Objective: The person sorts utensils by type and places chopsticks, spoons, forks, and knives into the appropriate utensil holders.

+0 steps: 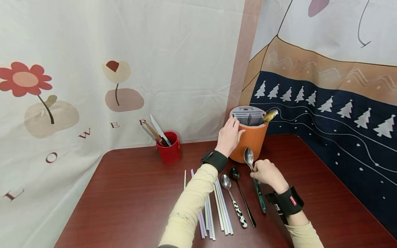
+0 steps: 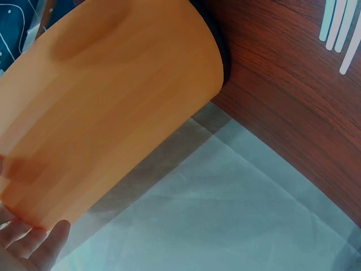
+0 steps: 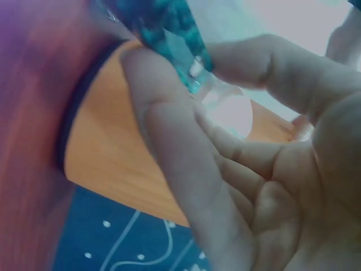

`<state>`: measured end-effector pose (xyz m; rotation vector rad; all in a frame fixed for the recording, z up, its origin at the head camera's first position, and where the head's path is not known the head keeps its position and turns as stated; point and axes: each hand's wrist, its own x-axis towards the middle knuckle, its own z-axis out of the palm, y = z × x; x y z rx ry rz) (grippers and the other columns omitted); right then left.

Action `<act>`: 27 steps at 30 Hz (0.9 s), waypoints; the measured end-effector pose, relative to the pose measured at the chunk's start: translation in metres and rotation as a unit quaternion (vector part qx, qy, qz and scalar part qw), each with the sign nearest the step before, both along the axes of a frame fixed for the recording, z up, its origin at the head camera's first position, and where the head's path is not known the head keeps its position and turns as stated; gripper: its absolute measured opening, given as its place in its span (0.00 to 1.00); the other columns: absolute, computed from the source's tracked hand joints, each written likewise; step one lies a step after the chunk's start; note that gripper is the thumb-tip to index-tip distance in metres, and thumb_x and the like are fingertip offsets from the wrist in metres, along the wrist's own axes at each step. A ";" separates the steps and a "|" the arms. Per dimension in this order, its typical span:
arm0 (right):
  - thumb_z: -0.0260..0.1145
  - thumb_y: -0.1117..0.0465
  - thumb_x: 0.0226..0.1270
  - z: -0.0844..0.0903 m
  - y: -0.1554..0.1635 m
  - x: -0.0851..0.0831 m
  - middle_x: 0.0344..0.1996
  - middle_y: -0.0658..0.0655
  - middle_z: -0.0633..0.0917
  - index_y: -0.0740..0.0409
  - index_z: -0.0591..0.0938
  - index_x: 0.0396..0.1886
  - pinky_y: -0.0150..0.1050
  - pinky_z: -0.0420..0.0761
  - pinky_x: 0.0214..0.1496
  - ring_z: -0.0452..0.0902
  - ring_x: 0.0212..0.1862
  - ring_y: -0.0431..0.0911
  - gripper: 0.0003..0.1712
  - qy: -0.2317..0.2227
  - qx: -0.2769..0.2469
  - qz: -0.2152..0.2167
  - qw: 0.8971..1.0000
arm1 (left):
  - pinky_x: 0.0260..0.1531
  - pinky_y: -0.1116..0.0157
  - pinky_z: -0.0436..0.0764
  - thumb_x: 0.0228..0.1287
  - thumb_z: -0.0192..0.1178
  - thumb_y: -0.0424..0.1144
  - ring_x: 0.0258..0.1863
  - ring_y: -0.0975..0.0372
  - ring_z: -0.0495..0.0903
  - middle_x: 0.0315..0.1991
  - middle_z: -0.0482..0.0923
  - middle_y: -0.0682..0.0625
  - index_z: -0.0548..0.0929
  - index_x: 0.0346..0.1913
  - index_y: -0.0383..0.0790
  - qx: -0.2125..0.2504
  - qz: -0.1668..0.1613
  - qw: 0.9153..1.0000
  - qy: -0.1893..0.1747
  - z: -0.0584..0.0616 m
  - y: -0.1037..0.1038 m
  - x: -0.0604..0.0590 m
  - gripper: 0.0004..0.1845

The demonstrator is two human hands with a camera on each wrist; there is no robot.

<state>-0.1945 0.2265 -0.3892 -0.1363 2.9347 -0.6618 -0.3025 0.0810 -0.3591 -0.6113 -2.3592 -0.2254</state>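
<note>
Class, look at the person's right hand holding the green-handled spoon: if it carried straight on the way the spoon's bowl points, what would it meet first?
Most likely the orange utensil holder: the right hand aims the spoon at its wall, though depth is unclear.

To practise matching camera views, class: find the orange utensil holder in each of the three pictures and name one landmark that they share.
Head view: the orange utensil holder stands right of centre at the back of the table, with the left hand on its rim.
Left wrist view: it fills the upper left.
Right wrist view: it lies lower left, behind the right hand.
Shared landmark: the reddish-brown table.
</note>
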 end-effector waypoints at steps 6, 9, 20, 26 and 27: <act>0.64 0.62 0.60 0.013 0.003 0.007 0.19 0.54 0.80 0.61 0.77 0.26 0.34 0.70 0.19 0.72 0.17 0.40 0.07 0.096 -0.020 -0.029 0.995 | 0.46 0.72 0.81 0.70 0.50 0.55 0.62 0.63 0.72 0.58 0.76 0.50 0.76 0.58 0.42 -0.004 0.002 1.000 -0.002 0.000 0.001 0.000 0.24; 0.64 0.61 0.60 0.017 0.002 0.010 0.21 0.57 0.83 0.64 0.78 0.30 0.35 0.71 0.19 0.74 0.19 0.42 0.08 0.158 -0.030 -0.042 0.986 | 0.47 0.71 0.81 0.69 0.50 0.55 0.63 0.63 0.72 0.59 0.76 0.50 0.76 0.58 0.42 -0.004 0.003 1.000 -0.006 0.000 0.001 0.001 0.24; 0.66 0.65 0.59 0.026 -0.003 0.018 0.24 0.63 0.85 0.66 0.80 0.31 0.37 0.80 0.27 0.82 0.26 0.51 0.07 0.359 -0.104 -0.103 0.922 | 0.50 0.70 0.80 0.69 0.50 0.55 0.65 0.63 0.70 0.61 0.74 0.50 0.75 0.59 0.42 -0.006 0.002 1.000 -0.020 -0.001 0.001 -0.001 0.25; 0.67 0.64 0.60 0.033 -0.001 0.016 0.27 0.65 0.85 0.68 0.80 0.34 0.11 0.69 0.31 0.77 0.27 0.25 0.09 0.413 -0.165 -0.140 0.884 | 0.48 0.70 0.81 0.69 0.51 0.55 0.63 0.63 0.72 0.59 0.76 0.50 0.76 0.58 0.42 0.000 0.000 1.000 -0.002 -0.001 0.000 -0.001 0.24; 0.67 0.64 0.60 0.034 -0.001 0.016 0.27 0.66 0.85 0.68 0.80 0.34 0.08 0.67 0.32 0.73 0.27 0.20 0.10 0.425 -0.179 -0.143 0.876 | 0.47 0.70 0.81 0.69 0.51 0.55 0.62 0.63 0.72 0.59 0.76 0.50 0.76 0.58 0.42 0.000 0.001 1.000 -0.001 -0.001 0.000 -0.001 0.24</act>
